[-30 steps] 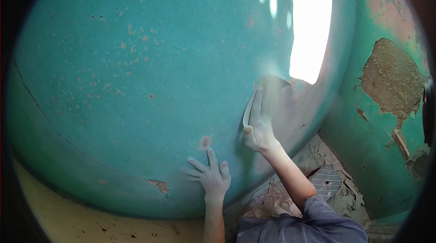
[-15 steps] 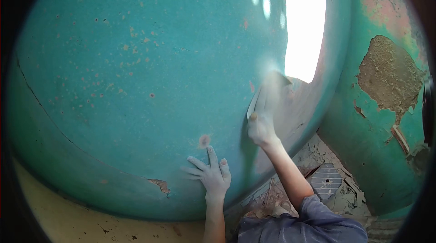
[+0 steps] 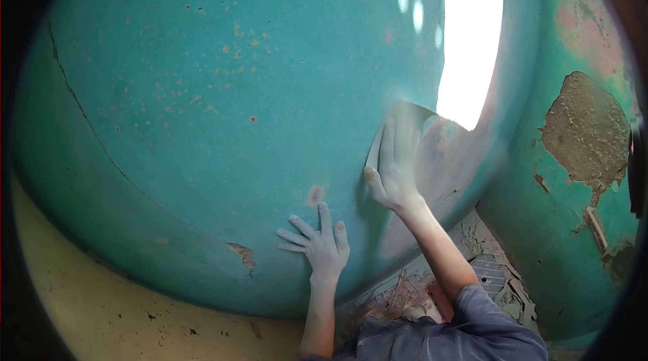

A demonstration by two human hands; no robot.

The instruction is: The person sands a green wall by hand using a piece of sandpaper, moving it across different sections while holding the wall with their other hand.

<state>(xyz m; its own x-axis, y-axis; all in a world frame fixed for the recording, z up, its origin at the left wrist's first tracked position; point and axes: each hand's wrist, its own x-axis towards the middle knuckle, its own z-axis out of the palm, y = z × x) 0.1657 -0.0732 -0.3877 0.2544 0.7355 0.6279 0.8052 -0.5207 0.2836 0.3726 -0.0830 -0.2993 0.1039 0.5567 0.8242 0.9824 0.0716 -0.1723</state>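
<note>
A large, rounded turquoise surface fills most of the view, with chipped specks and a pale patch on its right. My right hand, coated in pale dust, presses a bent sheet of sandpaper against it. The sheet's edges curl up beside the fingers and past their tips; its gritty face is hidden. To the lower left, my left hand lies on the same surface with its fingers spread, just below a small pinkish spot. It holds nothing, and it is dusty too.
A long crack curves down the left side to a chipped hole. On the right stands another green form with a bare brown patch. Flaked debris and a grey ridged piece lie below. Bright light falls at top right.
The view has shifted slightly, so the surface sits further right. My right hand, blurred before, shows sharply now, still on the sandpaper. My left hand stays beneath the pinkish spot.
</note>
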